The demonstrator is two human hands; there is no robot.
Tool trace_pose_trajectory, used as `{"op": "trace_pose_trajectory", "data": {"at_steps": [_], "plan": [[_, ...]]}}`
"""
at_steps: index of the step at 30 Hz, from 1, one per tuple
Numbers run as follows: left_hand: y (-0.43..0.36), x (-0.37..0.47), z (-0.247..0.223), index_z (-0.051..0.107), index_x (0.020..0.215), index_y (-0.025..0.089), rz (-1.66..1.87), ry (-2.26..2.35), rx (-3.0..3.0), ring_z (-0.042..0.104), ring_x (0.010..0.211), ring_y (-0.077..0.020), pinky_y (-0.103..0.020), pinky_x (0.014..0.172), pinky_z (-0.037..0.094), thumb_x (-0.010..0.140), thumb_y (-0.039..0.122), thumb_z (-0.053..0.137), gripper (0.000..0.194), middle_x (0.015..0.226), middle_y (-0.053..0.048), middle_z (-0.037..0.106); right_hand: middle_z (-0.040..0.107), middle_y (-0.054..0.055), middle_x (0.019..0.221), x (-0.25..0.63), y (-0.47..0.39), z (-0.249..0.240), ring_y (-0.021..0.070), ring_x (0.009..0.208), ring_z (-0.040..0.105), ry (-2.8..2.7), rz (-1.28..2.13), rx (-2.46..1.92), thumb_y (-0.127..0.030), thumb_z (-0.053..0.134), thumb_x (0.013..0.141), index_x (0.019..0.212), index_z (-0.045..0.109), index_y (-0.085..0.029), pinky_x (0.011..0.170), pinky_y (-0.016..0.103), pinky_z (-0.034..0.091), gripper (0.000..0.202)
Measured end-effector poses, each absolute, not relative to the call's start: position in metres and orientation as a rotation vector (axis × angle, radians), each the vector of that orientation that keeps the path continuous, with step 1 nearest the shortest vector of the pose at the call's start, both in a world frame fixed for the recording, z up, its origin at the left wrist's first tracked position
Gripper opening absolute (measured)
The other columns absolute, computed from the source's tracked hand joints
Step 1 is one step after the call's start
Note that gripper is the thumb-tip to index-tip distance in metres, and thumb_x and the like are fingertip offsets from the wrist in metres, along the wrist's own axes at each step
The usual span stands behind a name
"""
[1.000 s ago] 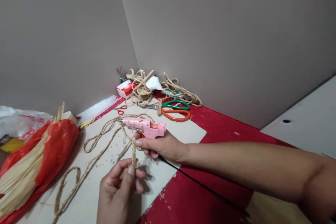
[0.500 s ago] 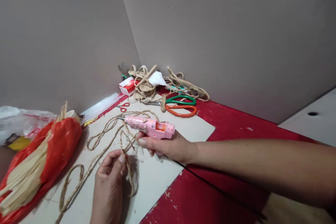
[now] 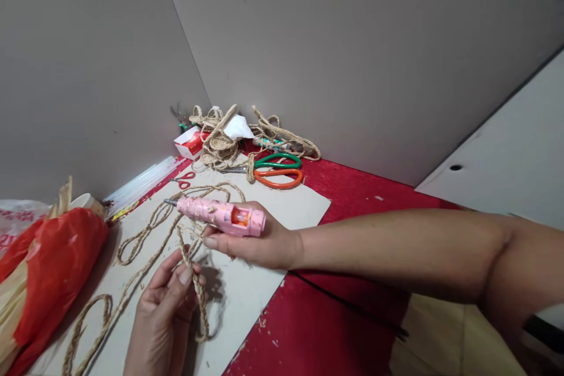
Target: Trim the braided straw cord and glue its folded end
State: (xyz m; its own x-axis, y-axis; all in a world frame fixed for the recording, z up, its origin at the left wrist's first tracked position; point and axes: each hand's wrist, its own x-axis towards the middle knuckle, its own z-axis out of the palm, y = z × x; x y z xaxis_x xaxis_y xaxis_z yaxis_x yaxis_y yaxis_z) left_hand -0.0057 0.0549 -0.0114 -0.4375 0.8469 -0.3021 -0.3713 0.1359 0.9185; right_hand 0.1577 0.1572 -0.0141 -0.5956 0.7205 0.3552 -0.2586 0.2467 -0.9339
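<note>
My right hand (image 3: 259, 244) is wrapped round a pink glue gun (image 3: 211, 212), whose metal nozzle points left over the white board (image 3: 242, 299). Lower down, my left hand (image 3: 163, 311) pinches a braided cord (image 3: 201, 299) between thumb and fingers; its end hangs in a small loop below them. More of the braided cord (image 3: 143, 270) lies in long loops across the board, to the left of and behind both hands. A black cable (image 3: 339, 301) trails from under my right hand toward the lower right.
Scissors with green and orange handles (image 3: 278, 178), small red scissors (image 3: 186, 181), coiled cords (image 3: 220, 150) and a red-white box (image 3: 189, 142) lie at the back. Clear sticks (image 3: 141, 185) and a red bag of pale fibre (image 3: 66, 264) are left. Grey walls (image 3: 308, 59) border the red table (image 3: 304, 329).
The view has shifted to the right, so most things appear further left. My left hand still pinches the cord, and the glue gun stays in my right hand.
</note>
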Motion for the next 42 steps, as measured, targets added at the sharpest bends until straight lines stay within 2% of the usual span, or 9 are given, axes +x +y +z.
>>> {"op": "trace_pose_trajectory", "data": {"at_steps": [3, 7, 17, 23, 27, 32, 36, 42], "plan": [[0.056, -0.008, -0.011, 0.07, 0.11, 0.017, 1.535, 1.385, 0.514, 0.067, 0.066, -0.0131, -0.022, 0.062, 0.055, 0.059, 0.019, 0.087, 0.054, 0.089, -0.008, 0.074, 0.052, -0.001, 0.07, 0.16, 0.156, -0.015, 0.0089, 0.063, 0.048, -1.859, 1.254, -0.27, -0.028, 0.062, 0.082, 0.082, 0.061, -0.013, 0.061, 0.022, 0.042, 0.015], [0.059, -0.01, -0.01, 0.071, 0.11, 0.017, 1.572, 1.339, 0.523, 0.066, 0.068, -0.0123, -0.02, 0.06, 0.055, 0.063, 0.018, 0.084, 0.048, 0.096, -0.008, 0.073, 0.044, -0.003, 0.061, 0.16, 0.156, -0.018, 0.0073, 0.054, 0.042, -2.038, 1.028, -0.154, -0.032, 0.062, 0.08, 0.067, 0.049, -0.016, 0.054, 0.022, 0.036, 0.024], [0.061, -0.016, -0.013, 0.067, 0.12, 0.019, 1.601, 1.381, 0.479, 0.065, 0.063, -0.0109, -0.02, 0.061, 0.055, 0.059, 0.017, 0.086, 0.064, 0.088, -0.007, 0.073, 0.038, -0.006, 0.055, 0.161, 0.157, -0.016, 0.0055, 0.051, 0.034, -2.056, 1.224, -0.477, -0.035, 0.061, 0.079, 0.063, 0.042, -0.017, 0.048, 0.02, 0.028, 0.031], [0.06, -0.011, -0.007, 0.073, 0.109, 0.02, 1.605, 1.361, 0.482, 0.064, 0.059, -0.012, -0.018, 0.054, 0.053, 0.054, 0.016, 0.088, 0.057, 0.076, -0.005, 0.072, 0.038, -0.006, 0.055, 0.161, 0.157, -0.017, 0.0051, 0.05, 0.033, -2.061, 1.228, -0.502, -0.034, 0.061, 0.08, 0.062, 0.042, -0.017, 0.047, 0.02, 0.026, 0.031], [0.061, -0.012, -0.008, 0.074, 0.106, 0.021, 1.613, 1.36, 0.464, 0.064, 0.058, -0.0118, -0.019, 0.054, 0.053, 0.053, 0.015, 0.088, 0.055, 0.077, -0.006, 0.073, 0.037, -0.007, 0.053, 0.16, 0.158, -0.019, 0.005, 0.049, 0.032, -2.048, 1.204, -0.512, -0.035, 0.062, 0.079, 0.062, 0.041, -0.017, 0.047, 0.02, 0.026, 0.033], [0.061, -0.013, -0.01, 0.072, 0.11, 0.02, 1.587, 1.372, 0.456, 0.065, 0.06, -0.0111, -0.018, 0.059, 0.054, 0.057, 0.014, 0.086, 0.056, 0.078, -0.007, 0.074, 0.042, -0.005, 0.056, 0.16, 0.159, -0.019, 0.0059, 0.052, 0.035, -2.069, 1.192, -0.536, -0.034, 0.064, 0.079, 0.065, 0.049, -0.016, 0.049, 0.02, 0.027, 0.027], [0.061, -0.013, -0.011, 0.074, 0.106, 0.017, 1.584, 1.369, 0.467, 0.065, 0.058, -0.0115, -0.018, 0.056, 0.054, 0.055, 0.015, 0.088, 0.053, 0.078, -0.008, 0.075, 0.043, -0.005, 0.057, 0.16, 0.16, -0.019, 0.0061, 0.053, 0.035, -2.083, 1.177, -0.55, -0.034, 0.065, 0.078, 0.067, 0.052, -0.015, 0.049, 0.021, 0.027, 0.025], [0.062, -0.014, -0.012, 0.073, 0.103, 0.015, 1.603, 1.379, 0.464, 0.065, 0.058, -0.0115, -0.019, 0.057, 0.055, 0.055, 0.014, 0.087, 0.05, 0.079, -0.009, 0.076, 0.042, -0.005, 0.056, 0.161, 0.159, -0.019, 0.0056, 0.052, 0.036, -2.096, 1.157, -0.55, -0.035, 0.063, 0.079, 0.063, 0.05, -0.015, 0.049, 0.02, 0.027, 0.029]]}}
